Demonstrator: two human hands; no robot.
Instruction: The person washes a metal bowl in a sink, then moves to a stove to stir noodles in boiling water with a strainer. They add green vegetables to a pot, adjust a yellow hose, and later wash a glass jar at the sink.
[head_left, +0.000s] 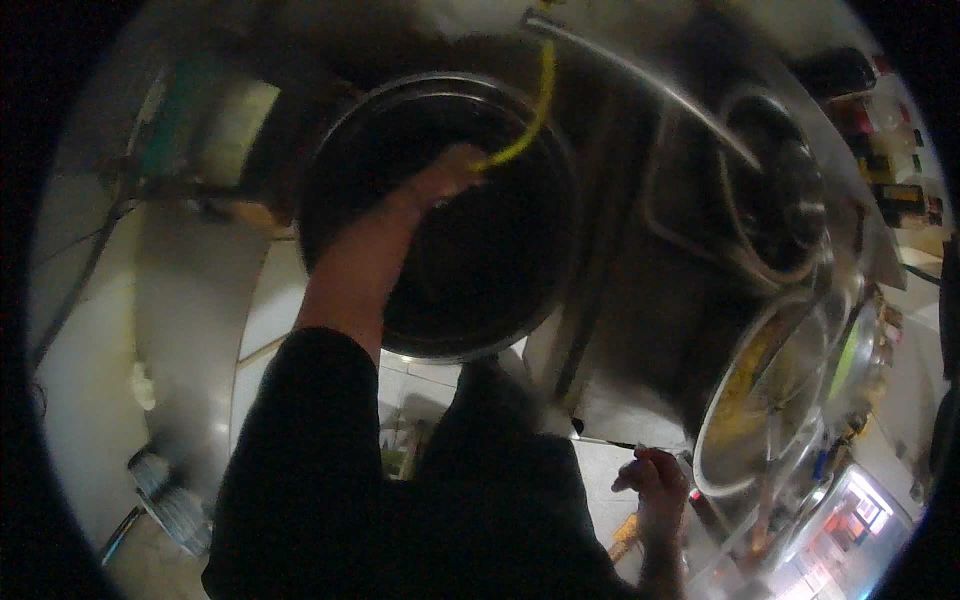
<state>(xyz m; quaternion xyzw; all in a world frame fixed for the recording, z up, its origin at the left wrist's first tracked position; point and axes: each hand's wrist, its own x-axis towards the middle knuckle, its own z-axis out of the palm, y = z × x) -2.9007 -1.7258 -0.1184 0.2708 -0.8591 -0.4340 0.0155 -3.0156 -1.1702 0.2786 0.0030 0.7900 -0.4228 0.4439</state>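
Observation:
My left hand (456, 176) reaches over a large, dark round pot (495, 262) and grips the end of a yellow hose (549, 90) that hangs down from above. The inside of the pot is too dark to make out. At the lower right, my right hand (658, 480) is by the edge of the metal counter. Its fingers are bent near a thin dark item (621, 445); whether they hold it is unclear.
On the right is a metal sink unit (630, 337) with a round metal vessel (776, 187) and a long faucet pipe (660, 79). A pale-rimmed basin (705, 427) holds yellowish food. Bottles and boxes (892, 165) line the far right. White floor tiles (412, 382) show below the pot.

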